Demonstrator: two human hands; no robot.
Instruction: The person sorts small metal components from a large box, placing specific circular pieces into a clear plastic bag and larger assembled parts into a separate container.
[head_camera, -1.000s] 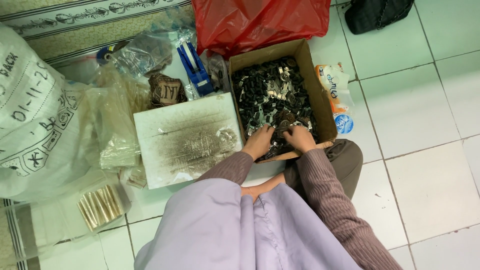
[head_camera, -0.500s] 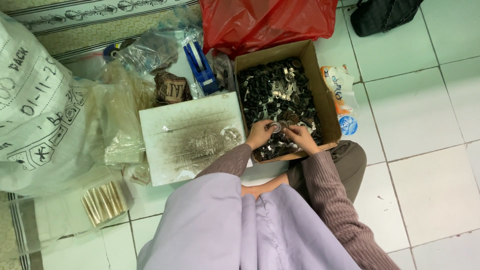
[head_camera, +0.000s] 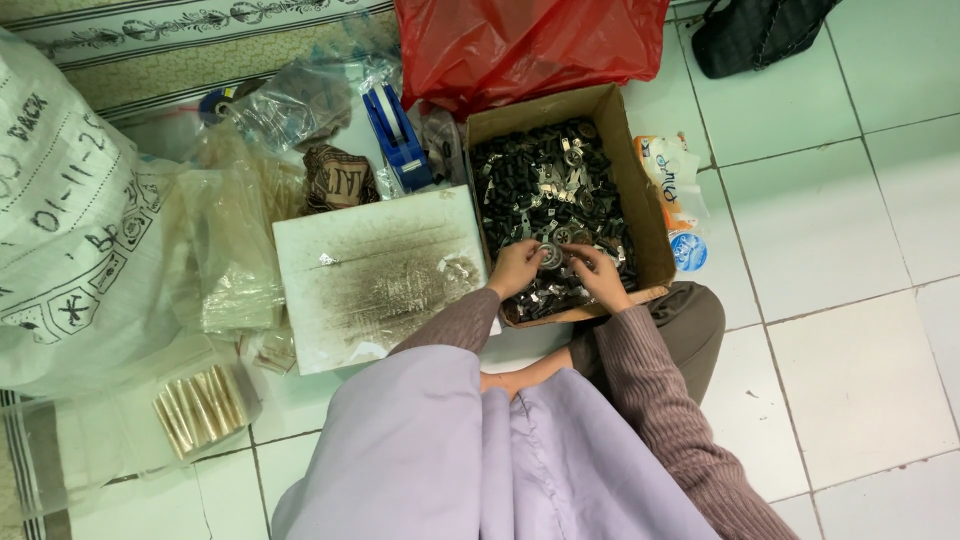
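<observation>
Over the cardboard box (head_camera: 650, 215), both hands (head_camera: 560, 265) pinch a round metal part (head_camera: 550, 256).

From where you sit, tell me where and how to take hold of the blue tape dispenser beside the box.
Grip the blue tape dispenser by its long blue body, fingers across the two flat sides, coming down from above. It stands on edge, leaning between the cardboard box and the clear bags, so its upper edge is the free part. The left hand is nearer than the right hand.
</observation>
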